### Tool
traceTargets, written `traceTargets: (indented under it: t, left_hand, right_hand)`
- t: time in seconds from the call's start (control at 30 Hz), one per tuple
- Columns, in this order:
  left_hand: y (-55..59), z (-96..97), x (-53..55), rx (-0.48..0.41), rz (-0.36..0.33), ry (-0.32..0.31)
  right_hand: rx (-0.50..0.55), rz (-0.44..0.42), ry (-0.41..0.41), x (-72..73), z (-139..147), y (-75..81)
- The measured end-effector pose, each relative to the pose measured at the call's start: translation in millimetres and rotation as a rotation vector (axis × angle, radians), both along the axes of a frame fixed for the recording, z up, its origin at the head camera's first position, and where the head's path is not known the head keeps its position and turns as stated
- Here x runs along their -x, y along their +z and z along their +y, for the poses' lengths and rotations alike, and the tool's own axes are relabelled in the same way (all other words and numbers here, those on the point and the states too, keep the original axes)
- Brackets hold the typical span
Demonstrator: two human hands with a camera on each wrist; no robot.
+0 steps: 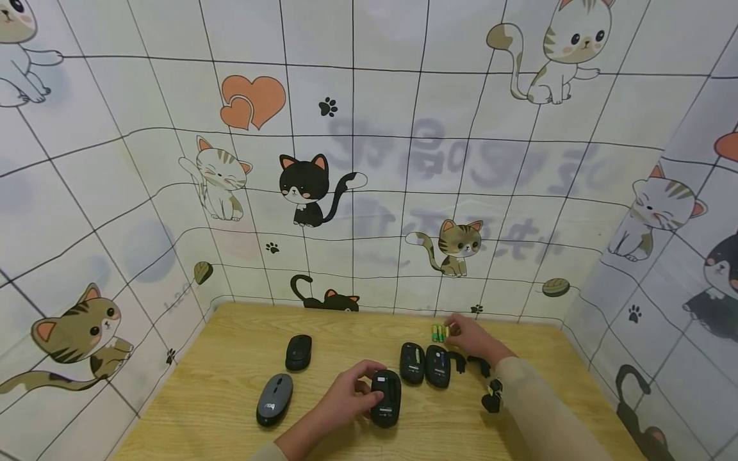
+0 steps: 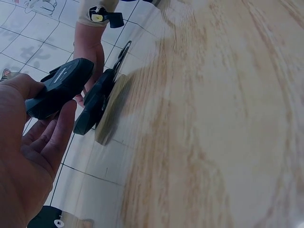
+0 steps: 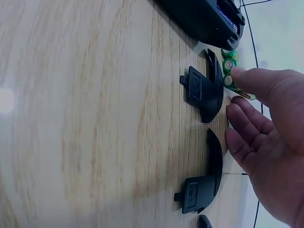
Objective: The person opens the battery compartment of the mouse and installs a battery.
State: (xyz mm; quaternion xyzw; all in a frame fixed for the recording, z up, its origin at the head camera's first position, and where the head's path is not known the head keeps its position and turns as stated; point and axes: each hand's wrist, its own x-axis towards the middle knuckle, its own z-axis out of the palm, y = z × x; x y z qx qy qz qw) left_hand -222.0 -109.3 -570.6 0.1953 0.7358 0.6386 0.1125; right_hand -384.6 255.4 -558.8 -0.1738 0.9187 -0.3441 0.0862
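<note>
My left hand [image 1: 350, 392] grips a black computer mouse [image 1: 387, 410] by its side, underside up, its battery slot uncovered. In the left wrist view, thumb and fingers hold this mouse [image 2: 66, 88] above the wooden table. At the back of the table, my right hand [image 1: 469, 336] reaches a short row of green batteries [image 1: 437, 333]. Its thumb and forefinger pinch the end battery [image 3: 229, 80] in the right wrist view. Two upturned black mice lie just in front of the row; the left mouse [image 1: 412, 365] has a green battery in its slot, beside the other mouse [image 1: 438, 368].
Black battery covers [image 3: 202, 90] lie on the table beside the right hand, another cover [image 3: 197, 192] nearer. A grey mouse [image 1: 274, 400] and a small black mouse [image 1: 298, 352] sit upright at left. Cat-patterned sheeting [image 1: 380, 269] walls the wooden table [image 1: 202, 384].
</note>
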Motion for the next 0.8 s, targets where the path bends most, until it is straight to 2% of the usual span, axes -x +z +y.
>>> traceTargets:
  t: [0.17,0.4,0.8]
  left_hand:
    - [-0.2,0.1,-0.1,-0.002,0.002,0.002]
    - [0.6,0.6,-0.8,0.000,-0.006,0.005]
    - [1.1,1.3,0.5,0.007,-0.003,0.006]
  right_hand:
    - [0.081,-0.005,-0.016,-3.1,1,-3.6]
    - [0.139,0.065,-0.127,-7.9,5,-11.9]
    - [0.259,0.134,-0.157,-24.7,-9,6.3]
